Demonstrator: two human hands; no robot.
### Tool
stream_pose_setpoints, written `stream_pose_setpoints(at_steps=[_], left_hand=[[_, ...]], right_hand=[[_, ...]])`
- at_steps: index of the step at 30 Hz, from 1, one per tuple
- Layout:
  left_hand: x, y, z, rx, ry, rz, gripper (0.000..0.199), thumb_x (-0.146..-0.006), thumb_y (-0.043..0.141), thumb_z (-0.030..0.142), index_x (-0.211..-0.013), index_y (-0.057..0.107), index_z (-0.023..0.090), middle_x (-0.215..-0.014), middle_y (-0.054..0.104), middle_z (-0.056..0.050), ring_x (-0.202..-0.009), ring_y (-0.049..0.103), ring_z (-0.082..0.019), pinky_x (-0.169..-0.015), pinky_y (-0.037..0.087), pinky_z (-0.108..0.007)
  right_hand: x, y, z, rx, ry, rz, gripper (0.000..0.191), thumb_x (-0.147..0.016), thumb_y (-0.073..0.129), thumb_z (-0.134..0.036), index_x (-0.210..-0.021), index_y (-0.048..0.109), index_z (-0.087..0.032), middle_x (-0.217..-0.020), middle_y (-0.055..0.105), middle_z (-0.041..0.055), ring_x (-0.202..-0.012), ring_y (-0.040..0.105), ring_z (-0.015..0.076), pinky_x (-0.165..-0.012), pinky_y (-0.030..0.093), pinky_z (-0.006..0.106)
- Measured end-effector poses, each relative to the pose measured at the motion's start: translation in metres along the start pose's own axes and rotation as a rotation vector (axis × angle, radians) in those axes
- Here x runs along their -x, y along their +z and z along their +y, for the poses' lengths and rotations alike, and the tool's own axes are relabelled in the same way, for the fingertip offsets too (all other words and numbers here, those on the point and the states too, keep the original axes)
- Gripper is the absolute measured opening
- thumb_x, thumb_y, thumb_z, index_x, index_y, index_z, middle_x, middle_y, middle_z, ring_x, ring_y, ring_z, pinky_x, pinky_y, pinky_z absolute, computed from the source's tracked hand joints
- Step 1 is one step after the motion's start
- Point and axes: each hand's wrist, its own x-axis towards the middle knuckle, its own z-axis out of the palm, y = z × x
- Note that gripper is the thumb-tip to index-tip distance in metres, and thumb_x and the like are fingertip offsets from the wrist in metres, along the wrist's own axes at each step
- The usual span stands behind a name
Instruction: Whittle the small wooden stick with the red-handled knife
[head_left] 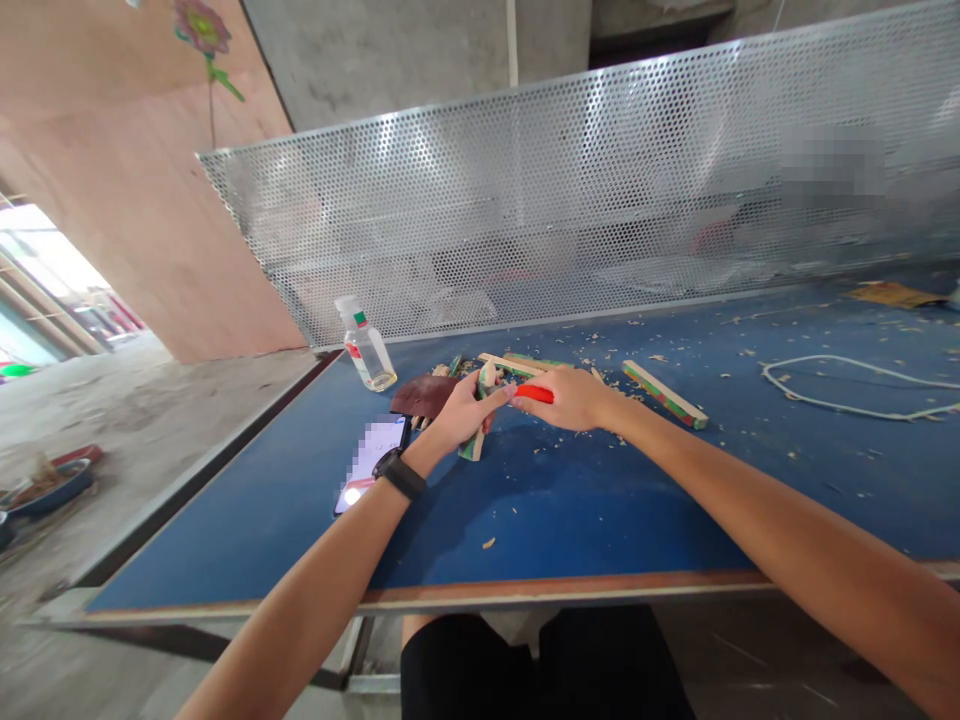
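My left hand (pixel 467 408) is wrapped round a short wooden stick (pixel 471 446) with green paint on its sides. The stick's pale upper end shows above the fingers, and its lower end points toward me. My right hand (pixel 574 397) grips a red-handled knife (pixel 534 393) against the left thumb; its blade is hidden by the fingers. Just beyond the hands lie more painted wooden strips (pixel 510 366) among shavings. A dark reddish-brown piece (pixel 424 397) rests on the table to the left of my left hand.
Left of my hands, a phone (pixel 375 455) lies on the blue table (pixel 300 540), with a clear bottle (pixel 367 350) behind it. Another painted wooden strip (pixel 664 394) and a loop of cord (pixel 862 412) lie to the right. A perforated metal panel (pixel 450 220) borders the back.
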Motion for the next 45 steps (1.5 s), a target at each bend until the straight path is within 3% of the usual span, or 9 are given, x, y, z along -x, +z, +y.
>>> stream_pose_setpoints(at_steps=[7,11,14,19,24,31,34,39,45], left_hand=[[-0.002,0.004,0.0,-0.065,0.0,0.101,0.042,-0.093,0.073,0.058,-0.09,0.048,0.024,-0.048,0.046,0.01,-0.036,0.04,-0.008,-0.039,0.031,-0.023],[0.003,0.009,0.004,-0.124,0.015,0.083,0.041,-0.098,0.068,0.055,-0.085,0.044,0.025,-0.05,0.046,0.01,-0.036,0.043,-0.009,-0.039,0.033,-0.024],[0.005,0.009,0.007,-0.123,0.041,0.033,0.042,-0.095,0.071,0.055,-0.085,0.044,0.024,-0.051,0.049,0.009,-0.039,0.045,-0.009,-0.042,0.036,-0.024],[-0.001,0.005,0.002,-0.064,-0.011,0.037,0.029,-0.096,0.068,0.038,-0.085,0.045,0.023,-0.054,0.051,0.006,-0.044,0.048,-0.01,-0.048,0.041,-0.025],[-0.006,0.005,-0.004,0.094,-0.074,0.069,0.023,-0.095,0.063,0.032,-0.094,0.04,0.025,-0.061,0.049,0.008,-0.045,0.048,-0.011,-0.047,0.041,-0.026],[-0.005,0.003,-0.006,0.06,-0.01,0.086,0.022,-0.098,0.061,0.041,-0.096,0.048,0.023,-0.073,0.053,0.004,-0.047,0.049,-0.009,-0.047,0.039,-0.026],[-0.006,0.002,-0.006,0.051,-0.009,0.066,0.02,-0.097,0.06,0.038,-0.091,0.049,0.023,-0.07,0.052,0.005,-0.044,0.045,-0.008,-0.045,0.036,-0.025],[-0.003,0.005,0.0,0.139,-0.055,0.02,0.025,-0.089,0.068,0.028,-0.084,0.045,0.023,-0.062,0.049,0.006,-0.042,0.041,-0.007,-0.045,0.032,-0.025],[0.003,0.01,0.006,0.209,-0.083,-0.019,0.041,-0.088,0.078,0.043,-0.078,0.044,0.022,-0.06,0.046,0.006,-0.044,0.039,-0.007,-0.043,0.032,-0.024]], right_hand=[[-0.002,0.0,-0.006,0.086,0.131,0.113,0.063,-0.103,0.037,-0.073,-0.106,0.079,-0.027,-0.086,0.078,0.0099,-0.071,0.064,0.0252,-0.061,0.034,0.035],[-0.003,-0.006,0.003,0.114,0.223,0.197,0.065,-0.102,0.036,-0.076,-0.097,0.078,-0.026,-0.082,0.075,0.0102,-0.072,0.065,0.0261,-0.062,0.033,0.034],[-0.003,-0.007,0.008,0.091,0.203,0.191,0.063,-0.101,0.039,-0.076,-0.093,0.077,-0.027,-0.079,0.074,0.0091,-0.072,0.064,0.0256,-0.062,0.033,0.034],[-0.003,-0.001,0.012,0.049,0.184,0.133,0.062,-0.1,0.04,-0.077,-0.11,0.08,-0.031,-0.078,0.075,0.007,-0.071,0.064,0.0257,-0.062,0.035,0.034],[-0.002,-0.002,0.013,0.009,0.188,0.163,0.063,-0.102,0.038,-0.076,-0.102,0.08,-0.03,-0.082,0.077,0.007,-0.076,0.066,0.0264,-0.063,0.036,0.034],[0.0,-0.001,0.01,-0.028,0.104,0.15,0.068,-0.1,0.044,-0.076,-0.142,0.073,-0.032,-0.083,0.078,0.0066,-0.077,0.07,0.027,-0.066,0.04,0.035],[0.0,-0.001,0.011,-0.022,0.097,0.145,0.07,-0.101,0.043,-0.076,-0.147,0.07,-0.032,-0.085,0.079,0.0066,-0.079,0.071,0.0273,-0.068,0.042,0.035],[0.001,0.0,0.009,-0.053,0.077,0.125,0.068,-0.1,0.044,-0.079,-0.133,0.078,-0.03,-0.088,0.08,0.0072,-0.08,0.071,0.0272,-0.068,0.043,0.035],[0.001,0.001,0.007,-0.041,-0.019,0.047,0.061,-0.104,0.04,-0.075,-0.098,0.078,-0.028,-0.092,0.079,0.0067,-0.079,0.067,0.0244,-0.068,0.042,0.035]])
